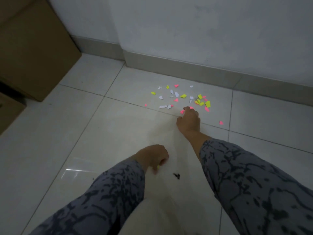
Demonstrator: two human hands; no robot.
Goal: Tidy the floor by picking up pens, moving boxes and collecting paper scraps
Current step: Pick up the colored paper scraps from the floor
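Observation:
Several small paper scraps in pink, yellow and white lie scattered on the white floor tiles near the wall. My right hand reaches down to the near edge of the patch, its fingertips curled over pink scraps. My left hand hovers closer to me with its fingers curled, and a bit of yellow paper shows between them. One pink scrap lies alone to the right.
Two brown cardboard boxes stand at the left, a tall one and a lower one in front. A grey skirting board runs along the wall. A small dark speck of dirt lies on the tile.

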